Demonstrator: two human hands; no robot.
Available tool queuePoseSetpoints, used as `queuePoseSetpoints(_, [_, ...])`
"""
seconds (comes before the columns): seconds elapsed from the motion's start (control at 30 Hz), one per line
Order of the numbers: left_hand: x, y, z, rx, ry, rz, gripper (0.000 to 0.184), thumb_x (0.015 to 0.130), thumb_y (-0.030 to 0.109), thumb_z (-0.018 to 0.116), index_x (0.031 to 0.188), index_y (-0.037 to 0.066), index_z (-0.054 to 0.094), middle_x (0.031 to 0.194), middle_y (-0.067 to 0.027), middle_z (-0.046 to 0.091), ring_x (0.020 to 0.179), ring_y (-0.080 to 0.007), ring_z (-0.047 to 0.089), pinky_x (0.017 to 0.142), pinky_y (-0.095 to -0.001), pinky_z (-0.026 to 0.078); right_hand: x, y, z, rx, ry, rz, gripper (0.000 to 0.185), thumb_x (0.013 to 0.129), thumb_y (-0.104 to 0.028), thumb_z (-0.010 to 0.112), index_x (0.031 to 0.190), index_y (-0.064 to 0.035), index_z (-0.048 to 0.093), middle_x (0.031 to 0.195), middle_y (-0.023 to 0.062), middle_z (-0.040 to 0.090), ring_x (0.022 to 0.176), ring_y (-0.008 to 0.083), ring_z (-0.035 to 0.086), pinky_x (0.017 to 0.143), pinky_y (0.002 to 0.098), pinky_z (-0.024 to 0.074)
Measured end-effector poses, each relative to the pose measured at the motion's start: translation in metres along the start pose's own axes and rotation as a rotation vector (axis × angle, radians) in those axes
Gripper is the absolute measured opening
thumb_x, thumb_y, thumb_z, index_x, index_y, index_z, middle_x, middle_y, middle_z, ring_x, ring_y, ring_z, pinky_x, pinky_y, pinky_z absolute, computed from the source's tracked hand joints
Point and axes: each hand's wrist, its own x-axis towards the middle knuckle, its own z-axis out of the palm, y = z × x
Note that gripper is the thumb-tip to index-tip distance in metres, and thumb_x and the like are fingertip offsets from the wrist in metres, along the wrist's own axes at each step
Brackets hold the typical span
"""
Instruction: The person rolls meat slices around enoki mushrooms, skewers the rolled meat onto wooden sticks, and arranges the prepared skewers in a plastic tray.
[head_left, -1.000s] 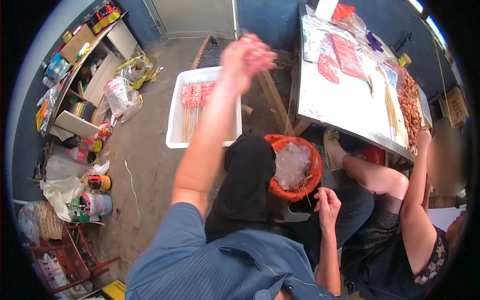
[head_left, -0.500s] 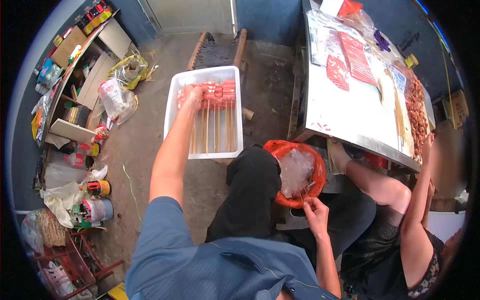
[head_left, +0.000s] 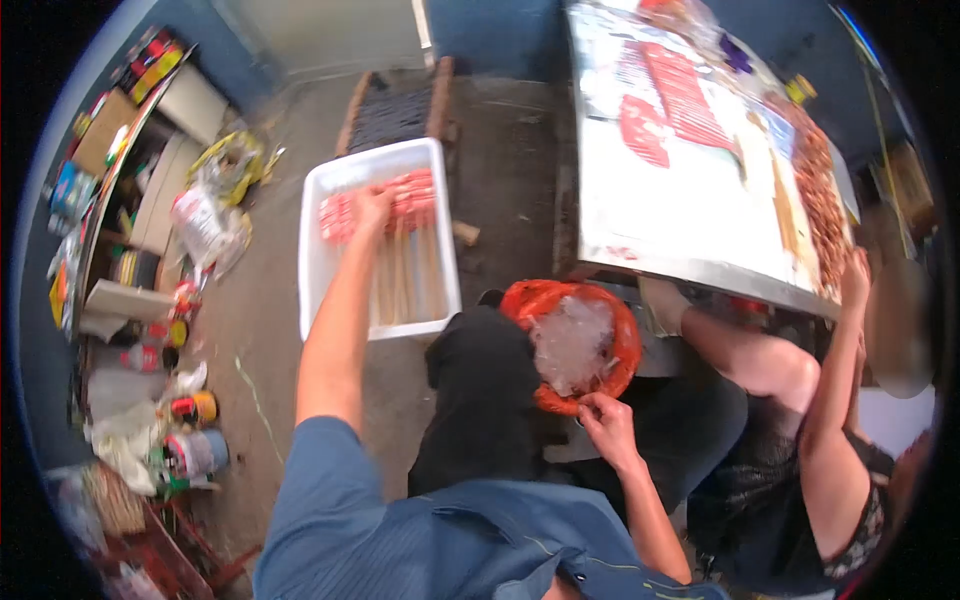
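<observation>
Inside the white tray, several meat skewers lie side by side, meat at the far end and sticks toward me. My left hand is closed on the meat end of the skewers. My right hand is pinched at the near rim of a bucket lined with an orange-red bag; what its fingers hold is too small to make out. Clear plastic fills the bucket's opening.
At the right, a white-topped table bears red meat slices, sticks and a heap of meat pieces. A co-worker's arm reaches its edge. Shelves and bottles stand left. A wooden-framed stool is behind the tray.
My left hand came down from above the tray's far right side onto the skewers. My right hand moved from beside my leg to the bucket's rim. The view has shifted slightly.
</observation>
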Motion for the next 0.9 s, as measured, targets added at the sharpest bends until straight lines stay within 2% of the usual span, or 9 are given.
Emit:
queuePoseSetpoints(0.1, [0.014, -0.017, 0.001, 0.075, -0.014, 0.024, 0.033, 0.081, 0.030, 0.073, 0.091, -0.001, 0.076, 0.079, -0.0121, 0.073, 0.067, -0.0170, 0.067, 0.064, -0.0340, 0.052, 0.001, -0.008, -0.003, 0.033, 0.013, -0.062, 0.014, 0.085, -0.011, 0.067, 0.095, -0.0011, 0.069, 0.081, 0.0150, 0.069, 0.070, 0.0234, 0.068, 0.063, 0.0338, 0.0522])
queuePoseSetpoints(0.17, [0.011, -0.016, -0.004, 0.000, -0.032, 0.021, 0.027, 0.086, 0.021, 0.071, 0.096, -0.003, 0.070, 0.077, -0.0049, 0.066, 0.063, -0.0163, 0.061, 0.059, -0.0320, 0.050, 0.000, -0.011, -0.007, 0.063, 0.062, -0.063, 0.014, 0.085, -0.011, 0.067, 0.095, -0.0012, 0.069, 0.080, 0.0147, 0.069, 0.069, 0.0228, 0.067, 0.063, 0.0333, 0.0520])
queuePoseSetpoints(0.23, [0.007, -0.011, -0.009, 0.263, 0.188, 0.104, 0.030, 0.087, 0.023, 0.071, 0.101, -0.004, 0.068, 0.087, -0.0063, 0.067, 0.069, -0.0140, 0.061, 0.062, -0.0292, 0.050, -0.001, -0.007, -0.011, 0.132, 0.057, 0.011, 0.014, 0.086, -0.010, 0.067, 0.096, -0.0014, 0.069, 0.078, 0.0137, 0.068, 0.066, 0.0199, 0.065, 0.061, 0.0321, 0.0512])
queuePoseSetpoints(0.37, [-0.034, 0.072, -0.012, 0.231, 0.334, 0.392, 0.038, 0.085, 0.027, 0.071, 0.107, -0.003, 0.066, 0.093, -0.0104, 0.069, 0.077, -0.0171, 0.065, 0.070, -0.0326, 0.052, -0.002, -0.005, -0.018, 0.219, 0.105, 0.041, 0.015, 0.087, -0.013, 0.067, 0.096, -0.0010, 0.069, 0.076, 0.0115, 0.068, 0.064, 0.0159, 0.063, 0.060, 0.0307, 0.0504])
queuePoseSetpoints(0.43, [-0.070, 0.133, -0.003, -0.353, 0.099, 0.397, 0.028, 0.087, 0.017, 0.069, 0.108, -0.002, 0.066, 0.091, -0.0056, 0.066, 0.073, -0.0145, 0.062, 0.068, -0.0288, 0.051, 0.002, -0.009, -0.025, 0.248, 0.118, 0.027, 0.015, 0.087, -0.013, 0.067, 0.096, -0.0009, 0.069, 0.076, 0.0113, 0.068, 0.064, 0.0157, 0.064, 0.060, 0.0305, 0.0505])
queuePoseSetpoints(0.47, [-0.086, 0.162, 0.003, -0.411, 0.045, 0.448, 0.023, 0.090, 0.010, 0.066, 0.110, -0.001, 0.065, 0.090, -0.0030, 0.065, 0.072, -0.0113, 0.061, 0.067, -0.0250, 0.050, 0.004, -0.011, -0.029, 0.279, 0.108, 0.018, 0.015, 0.087, -0.013, 0.067, 0.096, -0.0009, 0.069, 0.077, 0.0111, 0.068, 0.065, 0.0156, 0.064, 0.060, 0.0303, 0.0507])
queuePoseSetpoints(0.6, [-0.182, 0.282, 0.030, -0.686, -0.152, 0.429, 0.020, 0.091, 0.009, 0.067, 0.110, 0.001, 0.064, 0.091, -0.0026, 0.065, 0.070, -0.0077, 0.061, 0.059, -0.0212, 0.045, 0.024, -0.031, -0.056, 0.238, 0.203, -0.176, 0.014, 0.087, -0.012, 0.067, 0.096, -0.0008, 0.068, 0.079, 0.0114, 0.069, 0.069, 0.0180, 0.067, 0.062, 0.0311, 0.0515])
queuePoseSetpoints(0.73, [-0.217, 0.323, 0.076, -1.024, -0.263, 0.412, 0.017, 0.089, 0.005, 0.068, 0.105, 0.002, 0.065, 0.088, -0.0049, 0.067, 0.067, -0.0097, 0.062, 0.055, -0.0207, 0.042, 0.061, -0.057, -0.095, 0.132, 0.272, -0.379, 0.010, 0.085, -0.008, 0.066, 0.092, -0.0016, 0.067, 0.083, 0.0144, 0.068, 0.075, 0.0285, 0.068, 0.066, 0.0347, 0.0522])
queuePoseSetpoints(0.9, [-0.210, 0.303, 0.123, -1.051, -0.242, 0.259, 0.012, 0.089, 0.003, 0.064, 0.101, 0.002, 0.064, 0.087, -0.0046, 0.067, 0.068, -0.0105, 0.063, 0.056, -0.0216, 0.043, 0.124, -0.110, -0.150, -0.064, 0.379, -0.563, 0.007, 0.085, -0.005, 0.065, 0.091, -0.0017, 0.066, 0.084, 0.0146, 0.067, 0.074, 0.0299, 0.066, 0.067, 0.0363, 0.0523])
